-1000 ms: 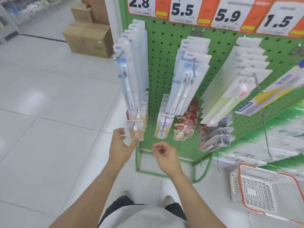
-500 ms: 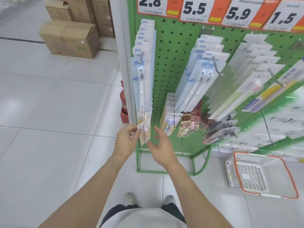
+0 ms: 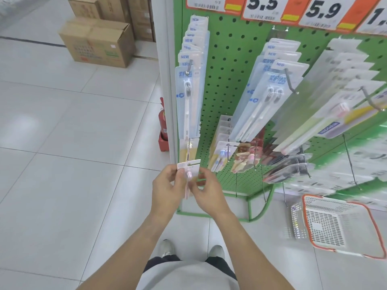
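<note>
A small carded toothbrush pack [image 3: 189, 169] with a pink brush hangs at the tip of a metal peg hook [image 3: 188, 151] on the green pegboard rack [image 3: 224, 84]. My left hand [image 3: 167, 190] grips the pack's left edge with curled fingers. On the pack's right side, my right hand [image 3: 206, 192] pinches it between thumb and fingers. Both hands meet around the pack in front of the rack's lower left corner. The lower part of the pack is hidden between my hands.
Long toothbrush packs [image 3: 189, 88] hang on hooks above, more packs [image 3: 266, 97] to the right. An orange-rimmed white basket [image 3: 333, 225] sits on the floor at the right. Cardboard boxes [image 3: 98, 40] stand far left. A red fire extinguisher [image 3: 163, 124] is beside the rack's post.
My right hand has come in from the right and closed on the pack that my left hand was holding. The view has shifted closer to the rack's left side.
</note>
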`<state>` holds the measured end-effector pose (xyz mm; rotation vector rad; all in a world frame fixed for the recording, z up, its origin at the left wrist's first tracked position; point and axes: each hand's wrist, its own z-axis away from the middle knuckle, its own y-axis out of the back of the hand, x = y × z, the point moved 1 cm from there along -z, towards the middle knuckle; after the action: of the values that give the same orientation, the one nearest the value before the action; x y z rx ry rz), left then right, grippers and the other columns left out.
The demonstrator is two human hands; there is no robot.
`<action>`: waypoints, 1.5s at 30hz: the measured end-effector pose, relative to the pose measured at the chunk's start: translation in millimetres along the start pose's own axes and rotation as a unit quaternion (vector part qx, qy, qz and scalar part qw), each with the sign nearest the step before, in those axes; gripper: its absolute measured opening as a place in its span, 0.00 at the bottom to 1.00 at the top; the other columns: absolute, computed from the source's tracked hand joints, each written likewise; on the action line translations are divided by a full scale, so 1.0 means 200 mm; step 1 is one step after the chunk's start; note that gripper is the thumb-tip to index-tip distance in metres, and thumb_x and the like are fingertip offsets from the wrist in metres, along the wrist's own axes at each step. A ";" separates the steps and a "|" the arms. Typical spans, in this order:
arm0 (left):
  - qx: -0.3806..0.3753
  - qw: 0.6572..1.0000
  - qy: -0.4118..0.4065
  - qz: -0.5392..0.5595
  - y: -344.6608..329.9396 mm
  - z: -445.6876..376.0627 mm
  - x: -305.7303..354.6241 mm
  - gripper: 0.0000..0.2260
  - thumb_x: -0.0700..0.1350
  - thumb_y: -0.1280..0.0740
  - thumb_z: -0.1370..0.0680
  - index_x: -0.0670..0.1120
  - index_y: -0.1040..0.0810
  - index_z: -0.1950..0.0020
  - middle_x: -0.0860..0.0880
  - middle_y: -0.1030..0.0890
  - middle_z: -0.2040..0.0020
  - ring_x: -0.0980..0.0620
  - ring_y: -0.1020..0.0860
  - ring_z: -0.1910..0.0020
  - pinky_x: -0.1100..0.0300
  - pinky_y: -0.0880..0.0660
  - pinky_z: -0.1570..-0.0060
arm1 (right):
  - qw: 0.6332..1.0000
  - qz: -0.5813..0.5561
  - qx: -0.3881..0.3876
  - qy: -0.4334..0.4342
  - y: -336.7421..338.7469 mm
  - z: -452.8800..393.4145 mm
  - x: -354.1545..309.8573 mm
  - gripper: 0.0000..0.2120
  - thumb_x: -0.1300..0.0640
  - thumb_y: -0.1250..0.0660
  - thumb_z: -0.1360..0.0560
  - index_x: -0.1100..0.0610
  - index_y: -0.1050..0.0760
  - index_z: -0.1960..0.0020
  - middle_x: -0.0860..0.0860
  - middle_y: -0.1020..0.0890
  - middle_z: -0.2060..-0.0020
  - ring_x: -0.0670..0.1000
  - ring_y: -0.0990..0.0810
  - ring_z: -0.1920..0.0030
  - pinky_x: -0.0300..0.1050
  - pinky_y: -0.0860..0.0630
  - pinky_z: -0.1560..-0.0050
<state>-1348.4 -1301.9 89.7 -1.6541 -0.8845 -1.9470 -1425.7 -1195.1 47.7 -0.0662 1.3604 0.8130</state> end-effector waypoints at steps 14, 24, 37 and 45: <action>-0.088 0.971 0.159 0.154 -0.01 0.03 0.04 0.10 0.44 0.34 0.17 0.38 0.19 0.46 0.40 0.14 0.50 0.44 0.16 0.53 0.44 0.21 0.43 | 0.974 -0.206 -0.086 -0.047 0.20 0.23 -0.03 0.19 0.46 0.23 0.29 0.62 0.20 0.53 0.63 0.15 0.60 0.52 0.22 0.62 0.45 0.28 0.59; -0.061 0.953 0.232 0.187 -0.09 0.12 0.13 0.13 0.48 0.33 0.18 0.37 0.16 0.47 0.39 0.15 0.52 0.43 0.21 0.57 0.47 0.23 0.49 | 0.953 -0.207 -0.197 -0.100 0.35 0.43 0.03 0.18 0.63 0.21 0.30 0.58 0.18 0.42 0.59 0.13 0.52 0.55 0.14 0.54 0.42 0.23 0.58; -0.041 0.961 0.239 0.134 -0.33 0.47 0.21 0.11 0.44 0.33 0.18 0.36 0.18 0.47 0.36 0.15 0.50 0.37 0.16 0.55 0.51 0.17 0.56 | 0.940 -0.245 -0.231 -0.059 0.67 0.59 0.19 0.19 0.64 0.21 0.32 0.59 0.18 0.42 0.57 0.13 0.50 0.53 0.14 0.53 0.46 0.19 0.50; 0.015 0.947 0.270 0.171 -0.33 0.61 0.18 0.11 0.42 0.33 0.18 0.35 0.19 0.46 0.42 0.14 0.55 0.43 0.15 0.58 0.53 0.16 0.56 | 0.921 -0.234 -0.299 -0.085 0.75 0.69 0.33 0.20 0.65 0.19 0.37 0.61 0.18 0.46 0.63 0.14 0.53 0.57 0.14 0.58 0.50 0.17 0.52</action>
<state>-1315.9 -1166.6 122.6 -1.0702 -0.3814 -1.9675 -1393.6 -987.3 84.8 -0.7556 0.8393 0.7744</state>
